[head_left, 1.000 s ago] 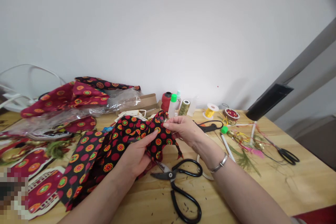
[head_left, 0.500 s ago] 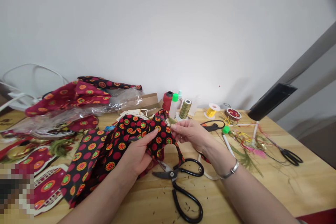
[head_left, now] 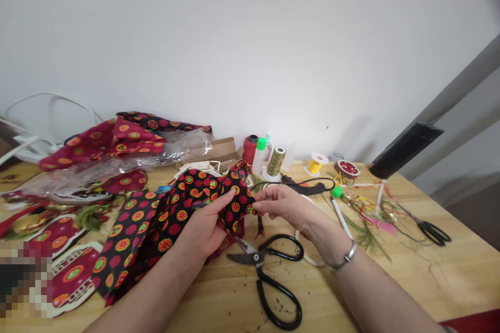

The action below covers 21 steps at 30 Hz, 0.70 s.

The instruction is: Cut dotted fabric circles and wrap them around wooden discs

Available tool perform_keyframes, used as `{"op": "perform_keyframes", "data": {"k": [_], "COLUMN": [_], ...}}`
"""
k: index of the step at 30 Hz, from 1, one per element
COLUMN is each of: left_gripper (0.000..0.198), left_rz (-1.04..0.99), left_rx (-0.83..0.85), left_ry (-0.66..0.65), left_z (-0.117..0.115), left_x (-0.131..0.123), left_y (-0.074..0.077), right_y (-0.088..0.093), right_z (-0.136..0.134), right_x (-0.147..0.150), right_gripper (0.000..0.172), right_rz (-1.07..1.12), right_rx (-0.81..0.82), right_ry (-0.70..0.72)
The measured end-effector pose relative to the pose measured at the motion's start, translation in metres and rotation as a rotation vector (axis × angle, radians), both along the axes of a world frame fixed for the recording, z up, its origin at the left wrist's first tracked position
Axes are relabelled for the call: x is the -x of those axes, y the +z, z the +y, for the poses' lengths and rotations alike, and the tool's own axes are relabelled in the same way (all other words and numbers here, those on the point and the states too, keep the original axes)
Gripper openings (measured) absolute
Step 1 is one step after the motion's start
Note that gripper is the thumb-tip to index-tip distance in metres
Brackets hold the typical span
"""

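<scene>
Black patterned fabric [head_left: 172, 218] with orange, green and dark red round motifs lies bunched over the middle of the table. My left hand [head_left: 209, 226] is closed on it, the thumb on top. At the fabric's right edge, my right hand [head_left: 283, 205] pinches the cloth between thumb and forefinger. A narrow strip of the same cloth hangs just under those fingertips. Black-handled scissors [head_left: 256, 258] lie with blades parted below both hands, their tips by the fabric. Dark thread scraps are scattered around the handles.
Behind the hands stand a red thread spool [head_left: 250, 150], a green-capped bottle [head_left: 259, 155] and an olive thread cone [head_left: 277, 161]. Yellow wire [head_left: 314, 166], a white pen [head_left: 340, 217] and smaller scissors [head_left: 433, 231] lie rightward. Maroon fabric cutouts [head_left: 72, 276] and plastic-wrapped cloth [head_left: 117, 140] fill the left.
My right hand has shifted slightly down, its fingers now at the cloth's lower right edge. The cloth strip has drawn in toward the left. My left hand keeps its hold.
</scene>
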<state>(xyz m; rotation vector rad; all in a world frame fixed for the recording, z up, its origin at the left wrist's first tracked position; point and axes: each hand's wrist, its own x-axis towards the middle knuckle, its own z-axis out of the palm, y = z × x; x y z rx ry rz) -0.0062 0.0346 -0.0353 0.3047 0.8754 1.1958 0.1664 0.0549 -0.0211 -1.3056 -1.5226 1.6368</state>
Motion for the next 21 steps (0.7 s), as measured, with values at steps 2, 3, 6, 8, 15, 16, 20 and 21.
{"op": "perform_keyframes", "data": {"k": [2, 3, 6, 8, 15, 16, 20, 21], "left_gripper": [0.018, 0.017, 0.018, 0.019, 0.019, 0.02, 0.02, 0.019], "left_rz": [-0.007, -0.013, -0.032, -0.042, -0.062, -0.062, -0.063, -0.061], "left_rx": [0.002, 0.001, 0.007, 0.015, 0.035, 0.034, 0.019, 0.022], "left_ry": [-0.003, -0.005, -0.01, -0.007, 0.012, 0.013, 0.013, 0.019], "left_z": [-0.0006, -0.0009, -0.0013, -0.0009, 0.0011, 0.0009, -0.0002, -0.0002], "left_x": [0.0005, 0.0007, 0.001, 0.0009, 0.0005, 0.0005, 0.0007, 0.0008], "left_y": [0.0001, 0.0001, 0.0001, 0.0003, 0.0017, 0.0018, 0.0019, 0.0017], "right_y": [-0.0015, -0.0022, -0.0039, -0.0042, 0.0003, 0.0012, 0.0033, 0.0031], "right_z": [0.0006, 0.0009, 0.0018, 0.0018, 0.001, 0.0013, -0.0022, -0.006], "right_x": [-0.0005, -0.0008, -0.0019, -0.0028, -0.0028, -0.0024, -0.0051, -0.0074], "right_gripper": [0.019, 0.02, 0.024, 0.027, 0.03, 0.03, 0.024, 0.021], "right_rz": [0.011, 0.019, 0.039, 0.046, 0.029, 0.016, -0.073, -0.098], "right_rx": [0.005, 0.007, 0.008, 0.007, -0.026, -0.038, -0.13, -0.162], "right_ry": [0.008, 0.006, -0.016, -0.025, -0.03, -0.031, -0.048, -0.064]}}
